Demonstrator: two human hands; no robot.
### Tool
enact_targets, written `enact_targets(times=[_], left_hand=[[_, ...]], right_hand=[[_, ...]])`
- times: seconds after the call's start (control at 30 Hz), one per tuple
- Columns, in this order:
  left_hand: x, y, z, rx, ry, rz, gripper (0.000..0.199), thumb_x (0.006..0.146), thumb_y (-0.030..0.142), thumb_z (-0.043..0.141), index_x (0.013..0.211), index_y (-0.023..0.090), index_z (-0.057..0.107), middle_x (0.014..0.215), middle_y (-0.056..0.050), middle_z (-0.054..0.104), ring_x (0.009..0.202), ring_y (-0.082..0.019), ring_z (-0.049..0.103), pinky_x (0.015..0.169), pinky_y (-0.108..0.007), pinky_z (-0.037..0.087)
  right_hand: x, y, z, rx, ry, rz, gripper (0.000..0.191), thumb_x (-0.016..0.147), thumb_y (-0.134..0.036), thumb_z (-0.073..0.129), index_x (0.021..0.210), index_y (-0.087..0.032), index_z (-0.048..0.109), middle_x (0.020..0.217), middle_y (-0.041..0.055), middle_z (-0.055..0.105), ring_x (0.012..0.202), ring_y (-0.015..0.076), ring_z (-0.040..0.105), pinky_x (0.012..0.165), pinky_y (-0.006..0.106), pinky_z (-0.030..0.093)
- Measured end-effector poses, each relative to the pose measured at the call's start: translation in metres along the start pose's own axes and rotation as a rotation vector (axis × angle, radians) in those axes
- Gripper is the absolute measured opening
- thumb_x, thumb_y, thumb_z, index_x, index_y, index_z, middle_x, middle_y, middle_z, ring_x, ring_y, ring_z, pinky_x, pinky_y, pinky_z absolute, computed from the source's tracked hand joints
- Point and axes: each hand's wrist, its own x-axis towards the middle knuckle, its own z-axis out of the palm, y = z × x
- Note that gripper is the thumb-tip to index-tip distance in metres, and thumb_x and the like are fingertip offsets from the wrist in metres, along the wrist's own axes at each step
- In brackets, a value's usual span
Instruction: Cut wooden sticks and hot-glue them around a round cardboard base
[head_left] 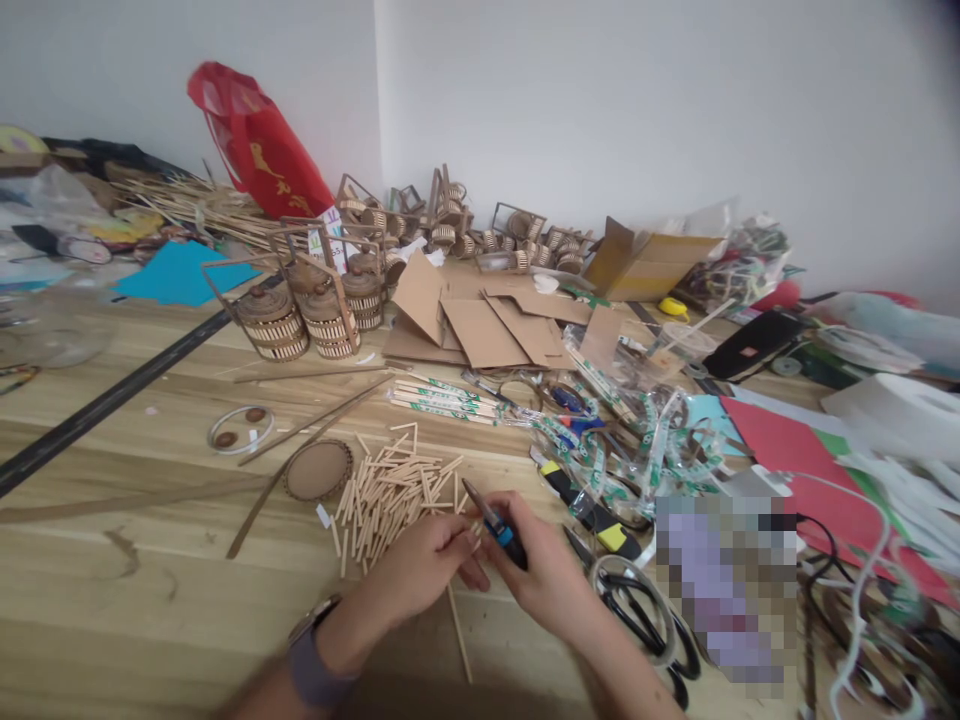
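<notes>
Trimming sticks [386, 492], I'd guess: my right hand [531, 562] clamped on pliers [495, 523], lower centre of frame; left hand [433, 558] just beside, can't tell its grip. Sticks heaped left of centre. Next likely needs steady alignment.

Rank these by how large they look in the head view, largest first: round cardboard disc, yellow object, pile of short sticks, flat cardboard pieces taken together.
1. Flat cardboard pieces, together
2. Pile of short sticks
3. Round cardboard disc
4. Yellow object, which also lies farther off than the disc
</notes>
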Motion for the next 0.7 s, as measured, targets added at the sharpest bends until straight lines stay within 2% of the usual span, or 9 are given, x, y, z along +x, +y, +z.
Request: enact_targets(times=[0.23,0.33,0.4,0.53,0.6,0.7], left_hand=[[-0.001,-0.006,-0.001,-0.028,-0.099,-0.016,0.037,0.087,0.053,0.044,0.081,0.019,0.058,0.066,-0.004,0.071,0.070,-0.023,0.069,0.073,-0.031,0.046],[-0.002,-0.009,-0.001,-0.127,-0.144,-0.024,0.039,0.084,0.057,0.050,0.081,0.019,0.057,0.064,-0.002,0.069,0.066,-0.021,0.067,0.070,-0.030,0.044],[-0.002,-0.008,-0.001,-0.200,-0.148,-0.030,0.043,0.082,0.061,0.053,0.080,0.019,0.057,0.063,-0.002,0.068,0.063,-0.019,0.064,0.066,-0.028,0.042],[-0.001,-0.004,0.001,-0.335,-0.028,-0.051,0.048,0.077,0.066,0.057,0.077,0.017,0.057,0.064,-0.003,0.066,0.062,-0.018,0.060,0.058,-0.026,0.035],[0.001,-0.003,0.002,-0.413,0.047,-0.060,0.049,0.074,0.065,0.061,0.075,0.017,0.057,0.066,-0.003,0.065,0.063,-0.017,0.059,0.059,-0.026,0.035],[0.003,-0.003,0.005,-0.520,0.143,-0.062,0.050,0.068,0.065,0.068,0.075,0.016,0.059,0.068,-0.002,0.063,0.064,-0.016,0.057,0.060,-0.026,0.038]], right_hand=[[-0.001,-0.001,-0.001,0.008,-0.053,-0.022,0.028,0.082,-0.009,0.052,0.108,-0.020,0.052,0.106,0.0074,0.067,0.096,0.0198,0.063,0.085,0.032,0.048],[-0.001,-0.002,-0.002,0.024,-0.091,-0.022,0.029,0.084,-0.010,0.051,0.110,-0.021,0.053,0.103,0.0062,0.067,0.097,0.0196,0.064,0.086,0.032,0.049],[0.000,-0.001,-0.002,0.036,-0.073,-0.044,0.030,0.085,-0.011,0.050,0.113,-0.022,0.053,0.107,0.0067,0.066,0.101,0.0196,0.063,0.089,0.033,0.049],[0.000,0.005,0.002,-0.010,0.121,-0.156,0.029,0.086,-0.015,0.054,0.114,-0.022,0.052,0.128,0.0109,0.054,0.123,0.0223,0.050,0.103,0.038,0.041],[-0.001,0.007,0.005,-0.052,0.207,-0.175,0.032,0.084,-0.018,0.060,0.114,-0.023,0.052,0.129,0.0118,0.050,0.126,0.0243,0.046,0.104,0.040,0.040],[-0.002,0.008,0.011,-0.087,0.263,-0.143,0.042,0.075,-0.022,0.073,0.112,-0.023,0.053,0.125,0.0117,0.048,0.123,0.0267,0.047,0.101,0.040,0.043]])
